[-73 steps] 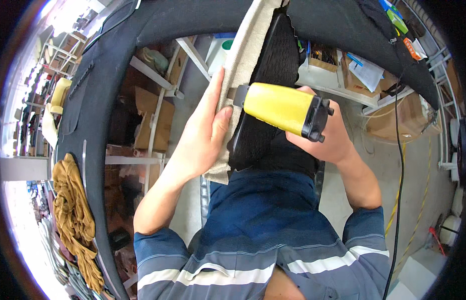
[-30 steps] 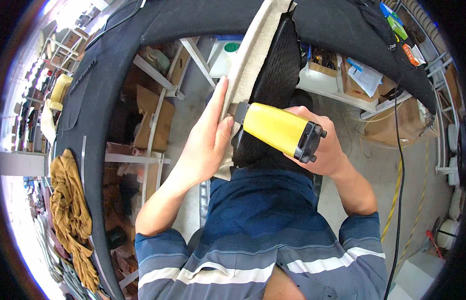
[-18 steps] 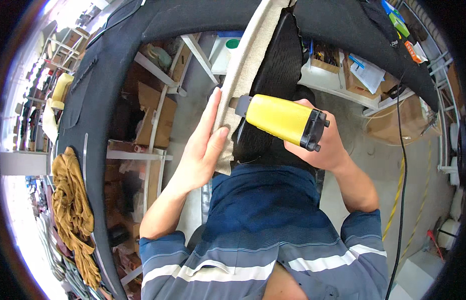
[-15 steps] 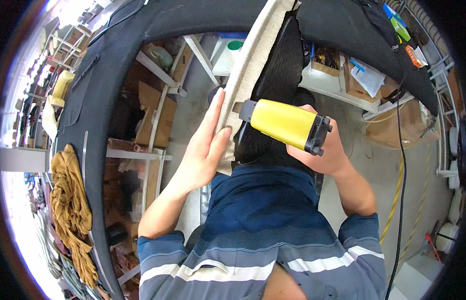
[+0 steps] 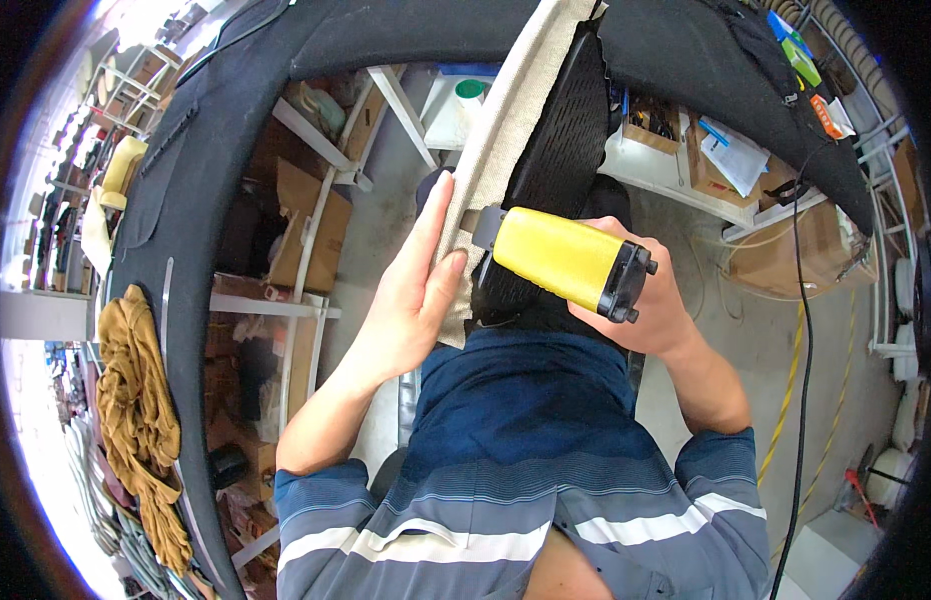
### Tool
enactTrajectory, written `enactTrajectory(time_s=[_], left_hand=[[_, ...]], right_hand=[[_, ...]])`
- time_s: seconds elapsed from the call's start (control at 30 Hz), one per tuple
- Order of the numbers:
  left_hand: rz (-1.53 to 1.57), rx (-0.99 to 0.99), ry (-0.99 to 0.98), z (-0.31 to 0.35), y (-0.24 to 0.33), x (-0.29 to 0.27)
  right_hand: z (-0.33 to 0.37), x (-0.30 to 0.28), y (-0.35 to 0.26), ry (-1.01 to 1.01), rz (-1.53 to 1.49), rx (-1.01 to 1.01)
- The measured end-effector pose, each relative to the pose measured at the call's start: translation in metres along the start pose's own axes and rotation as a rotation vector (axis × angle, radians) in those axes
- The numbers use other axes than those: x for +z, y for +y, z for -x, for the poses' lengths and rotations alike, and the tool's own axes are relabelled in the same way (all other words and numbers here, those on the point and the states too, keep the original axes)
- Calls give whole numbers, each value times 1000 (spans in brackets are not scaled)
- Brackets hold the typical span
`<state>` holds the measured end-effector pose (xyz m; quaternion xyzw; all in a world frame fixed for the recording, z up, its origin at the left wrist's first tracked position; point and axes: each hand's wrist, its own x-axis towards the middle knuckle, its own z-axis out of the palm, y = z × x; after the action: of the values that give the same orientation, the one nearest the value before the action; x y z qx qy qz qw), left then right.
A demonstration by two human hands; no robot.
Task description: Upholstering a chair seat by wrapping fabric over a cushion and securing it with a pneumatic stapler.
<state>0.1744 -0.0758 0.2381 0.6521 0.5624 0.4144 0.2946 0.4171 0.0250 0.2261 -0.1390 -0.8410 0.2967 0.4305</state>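
Observation:
Upright over my lap stands a long panel [image 5: 566, 140] with a black ribbed face, and beige woven fabric [image 5: 501, 120] runs along its edge. My left hand [image 5: 411, 290] grips the fabric-covered edge low down, thumb on the near side and fingers stretched along the outer side. In my right hand [image 5: 651, 300] is a yellow staple gun [image 5: 556, 250] with a black end cap. Its thin nose meets the beige fabric just above my left thumb. The tool's body hides most of my right fingers.
A black-covered frame [image 5: 256, 130] curves round me. Brown gloves [image 5: 136, 400] hang on its left side. Cardboard boxes [image 5: 311, 230] fill shelves below. Papers [image 5: 734, 155] lie at right, where a black cable [image 5: 801, 400] hangs. A green-lidded container [image 5: 469, 95] stands ahead.
The staple gun has shifted slightly left and down, its rear end tilting a little lower. My left hand keeps its grip on the panel, almost unmoved.

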Motion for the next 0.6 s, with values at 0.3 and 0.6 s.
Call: enactTrajectory(time_s=[0.3,0.6], left_hand=[[-35,-2,11,0,-6,0],[486,-106,-29,26,-22,5]], right_hand=[[6,9,-3,-64,-77,90],[6,8,1,-39,-75,87]])
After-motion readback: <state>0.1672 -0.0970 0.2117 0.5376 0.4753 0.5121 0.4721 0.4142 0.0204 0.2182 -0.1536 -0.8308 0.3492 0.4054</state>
